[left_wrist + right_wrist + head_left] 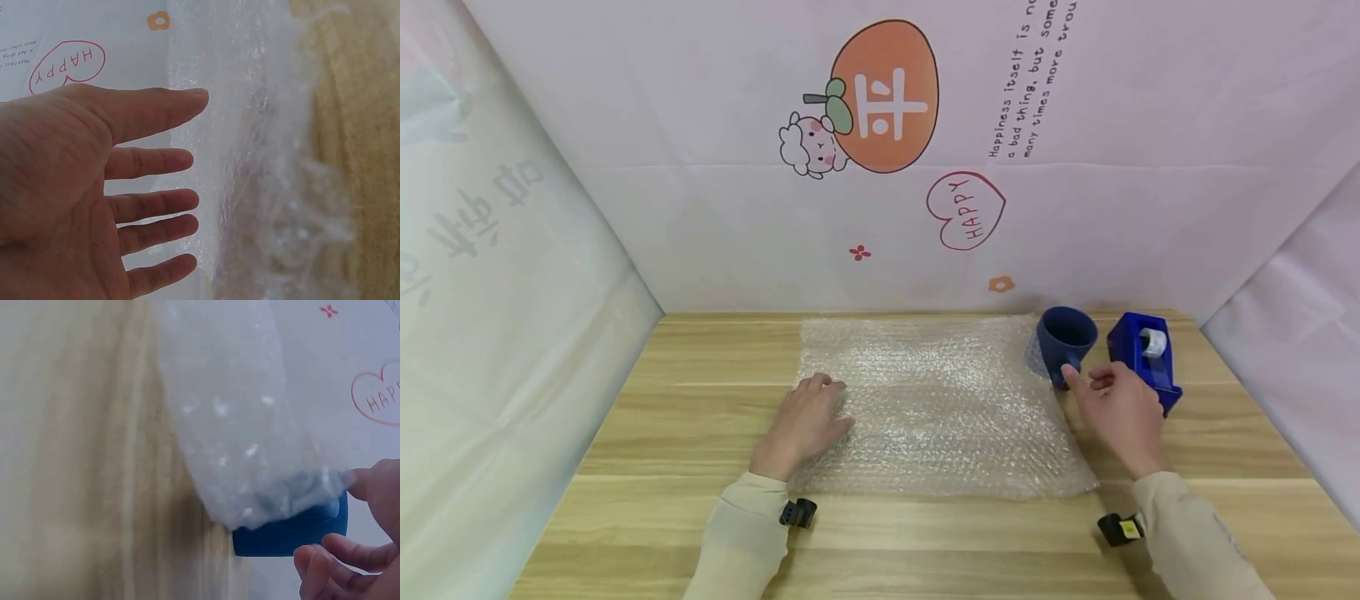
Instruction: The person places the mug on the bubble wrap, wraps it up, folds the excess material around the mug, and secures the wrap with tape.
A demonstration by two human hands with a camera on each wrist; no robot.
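Clear, glossy bubble wrap lies spread in a broad sheet on the wooden bench. Taking the sheet's middle as the centre of the clock, the dark blue mug stands upright at two o'clock, just at the sheet's far corner, its handle turned towards about five o'clock. In the right wrist view the wrap's edge hides part of the mug.

The right hand is at three o'clock, with its thumb tip by the handle and its fingers loosely bent and apart from the thumb. That grip is released; whether the thumb touches the mug, I cannot tell. The left hand is at nine o'clock over the sheet's edge, its grip released too, fingers straight and spread. Contact with the wrap is unclear.

From the mug, the blue tape dispenser sits at three o'clock, bearing a tape roll. Beyond the bench, towards twelve o'clock, hangs a white cloth printed with a red heart.
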